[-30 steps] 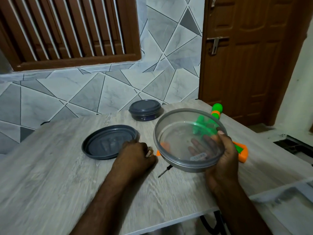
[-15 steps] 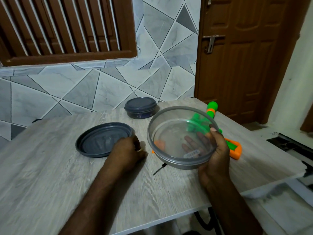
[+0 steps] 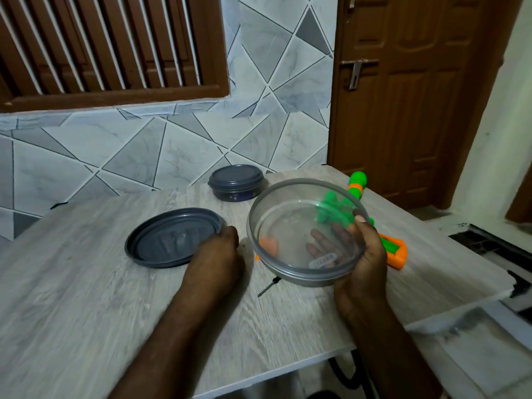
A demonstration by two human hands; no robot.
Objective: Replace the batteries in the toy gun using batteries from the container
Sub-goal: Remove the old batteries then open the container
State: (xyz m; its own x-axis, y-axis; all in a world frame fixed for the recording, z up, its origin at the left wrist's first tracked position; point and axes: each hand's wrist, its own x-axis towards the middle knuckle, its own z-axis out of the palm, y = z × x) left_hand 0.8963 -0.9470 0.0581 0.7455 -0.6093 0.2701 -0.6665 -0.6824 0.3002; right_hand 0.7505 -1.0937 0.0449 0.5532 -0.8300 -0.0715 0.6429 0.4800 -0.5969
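Note:
My right hand (image 3: 364, 254) grips a clear round container (image 3: 282, 214) by its near right rim and tilts it towards me above the table. Only a label shows inside it. My left hand (image 3: 214, 254) rests on the table as a fist, knuckles up, touching the edge of the dark grey lid (image 3: 169, 240). Its fingers curl under around batteries that are hidden from view. The green and orange toy gun (image 3: 397, 254) lies behind the container, partly seen through it.
A small closed dark container (image 3: 235, 182) stands at the back by the tiled wall. A small screwdriver (image 3: 269, 286) lies under the clear container, beside an orange piece (image 3: 269, 246). The wooden table (image 3: 86, 298) ends close on the right, near a brown door.
My left fist slid left to the lid's edge, and the small pale ends at its fingertips are now out of sight. The container stays tilted in my right hand.

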